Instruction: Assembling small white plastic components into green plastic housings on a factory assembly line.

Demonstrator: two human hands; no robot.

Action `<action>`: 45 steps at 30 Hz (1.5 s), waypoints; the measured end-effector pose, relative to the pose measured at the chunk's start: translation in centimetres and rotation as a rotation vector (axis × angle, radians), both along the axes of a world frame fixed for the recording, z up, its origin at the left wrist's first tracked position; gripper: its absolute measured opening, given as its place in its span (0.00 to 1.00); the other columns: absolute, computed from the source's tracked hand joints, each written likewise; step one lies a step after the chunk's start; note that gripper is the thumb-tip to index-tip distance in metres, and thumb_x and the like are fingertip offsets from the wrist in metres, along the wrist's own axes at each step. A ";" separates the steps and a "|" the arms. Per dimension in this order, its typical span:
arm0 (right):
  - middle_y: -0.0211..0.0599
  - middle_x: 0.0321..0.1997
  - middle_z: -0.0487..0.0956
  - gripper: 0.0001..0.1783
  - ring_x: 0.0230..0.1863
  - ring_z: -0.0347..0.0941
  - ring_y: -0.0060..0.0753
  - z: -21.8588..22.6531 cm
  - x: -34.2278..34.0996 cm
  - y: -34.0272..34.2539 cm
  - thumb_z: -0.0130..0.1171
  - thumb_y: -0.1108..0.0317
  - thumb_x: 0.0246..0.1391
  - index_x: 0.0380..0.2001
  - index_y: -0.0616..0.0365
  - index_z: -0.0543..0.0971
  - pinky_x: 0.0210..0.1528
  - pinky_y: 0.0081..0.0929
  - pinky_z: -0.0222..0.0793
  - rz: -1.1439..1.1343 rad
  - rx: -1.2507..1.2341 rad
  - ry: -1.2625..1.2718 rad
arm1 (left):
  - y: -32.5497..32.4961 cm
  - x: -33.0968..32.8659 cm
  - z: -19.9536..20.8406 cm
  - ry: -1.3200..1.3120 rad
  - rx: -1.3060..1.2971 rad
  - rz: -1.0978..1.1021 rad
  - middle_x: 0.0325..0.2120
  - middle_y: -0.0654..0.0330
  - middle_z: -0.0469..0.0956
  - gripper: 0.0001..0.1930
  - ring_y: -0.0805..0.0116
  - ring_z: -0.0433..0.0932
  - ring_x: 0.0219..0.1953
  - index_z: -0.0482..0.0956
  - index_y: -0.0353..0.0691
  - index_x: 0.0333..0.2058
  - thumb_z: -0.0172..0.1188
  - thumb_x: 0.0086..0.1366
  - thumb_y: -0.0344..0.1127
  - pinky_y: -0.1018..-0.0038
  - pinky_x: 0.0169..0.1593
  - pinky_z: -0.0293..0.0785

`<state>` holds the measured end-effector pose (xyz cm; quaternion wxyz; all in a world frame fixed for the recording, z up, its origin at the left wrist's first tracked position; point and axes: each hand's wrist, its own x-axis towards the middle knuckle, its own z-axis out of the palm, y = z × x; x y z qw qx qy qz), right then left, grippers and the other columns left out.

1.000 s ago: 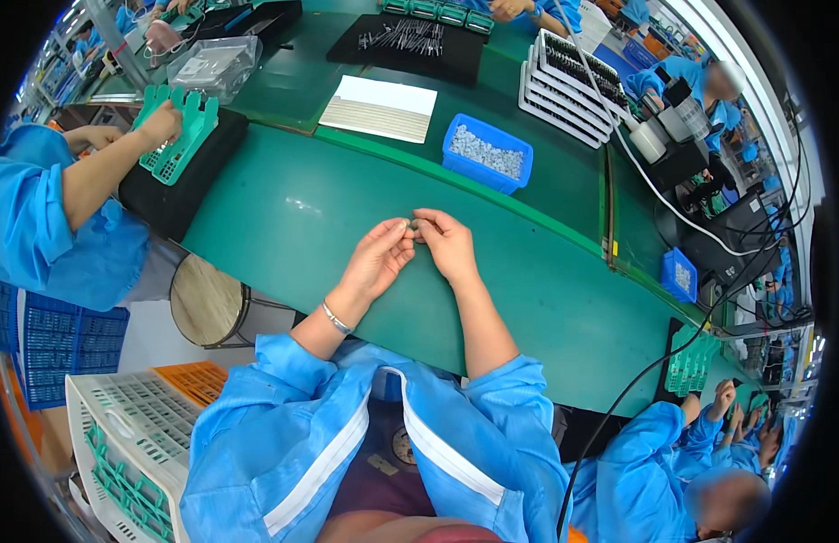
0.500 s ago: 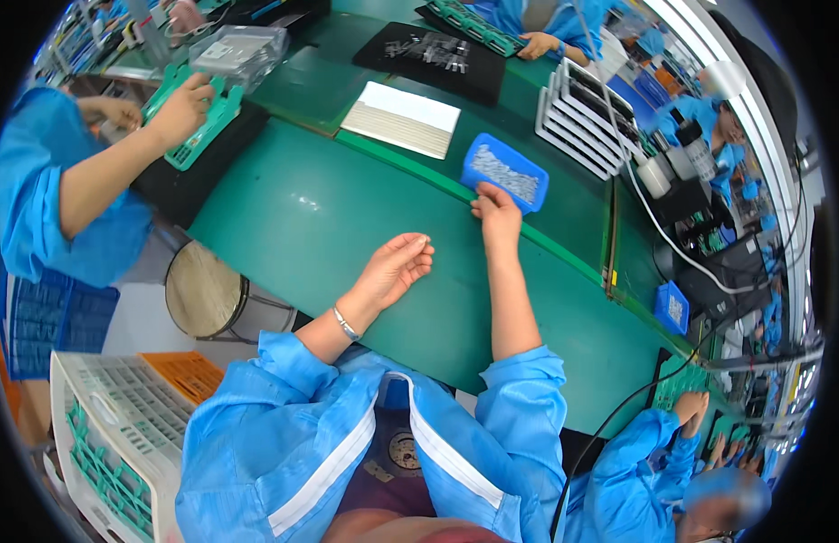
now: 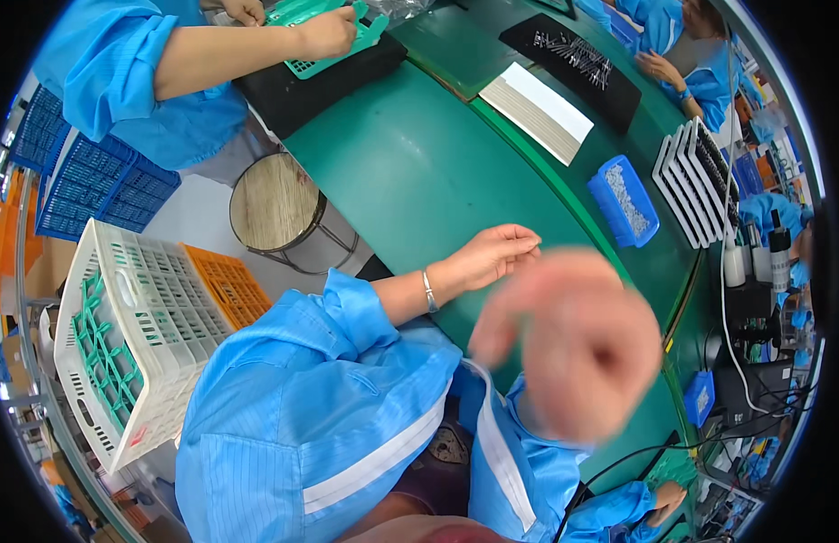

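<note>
My left hand (image 3: 493, 257) is over the green table (image 3: 419, 181), thumb and fingertips pressed together in a pinch. Whatever lies between them is too small to make out. Raised close to the camera, my right hand (image 3: 578, 348) is smeared by motion and hides part of the table; its fingers cannot be read. Beyond it stands a blue tray (image 3: 602, 204) holding many small pale pieces. A stack of white strips or sheets (image 3: 539, 116) lies on the table farther to the left of that tray.
At the upper left a co-worker's hand (image 3: 329, 33) works on a green plastic frame (image 3: 369, 34). A round stool (image 3: 274, 201) and a white crate (image 3: 157, 312) are to my left. White racks (image 3: 686, 185) stand at the right. A black mat (image 3: 618, 100) carries small clear parts.
My right hand has left the blue tray and come up close to the camera. My left hand stays pinched. The view has turned left, so the scene shifts to the right.
</note>
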<state>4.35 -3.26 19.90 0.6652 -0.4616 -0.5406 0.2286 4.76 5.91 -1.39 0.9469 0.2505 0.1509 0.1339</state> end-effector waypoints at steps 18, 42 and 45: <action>0.42 0.39 0.75 0.18 0.36 0.74 0.34 3.8 -2.6 0.8 0.55 0.81 0.45 0.42 0.61 0.75 0.36 0.24 0.70 0.486 0.277 0.090 | -1.1 1.5 0.7 0.003 0.072 -0.080 0.30 0.63 0.75 0.05 0.75 0.75 0.31 0.72 0.41 0.37 0.54 0.63 0.33 0.80 0.37 0.74; 0.43 0.40 0.78 0.15 0.41 0.74 0.30 -18.2 7.4 0.1 0.55 0.70 0.53 0.43 0.68 0.75 0.44 0.22 0.70 -0.381 -0.608 0.327 | -1.5 -6.1 4.7 -0.067 -0.063 0.073 0.33 0.62 0.75 0.08 0.77 0.74 0.34 0.71 0.37 0.39 0.53 0.64 0.34 0.80 0.42 0.73; 0.46 0.44 0.77 0.20 0.44 0.74 0.34 -17.4 6.1 2.8 0.55 0.67 0.54 0.47 0.68 0.72 0.47 0.25 0.69 -0.226 -0.616 0.481 | -1.8 -7.4 5.3 -0.075 -0.051 0.080 0.32 0.63 0.74 0.07 0.79 0.73 0.32 0.71 0.38 0.38 0.53 0.64 0.35 0.81 0.41 0.72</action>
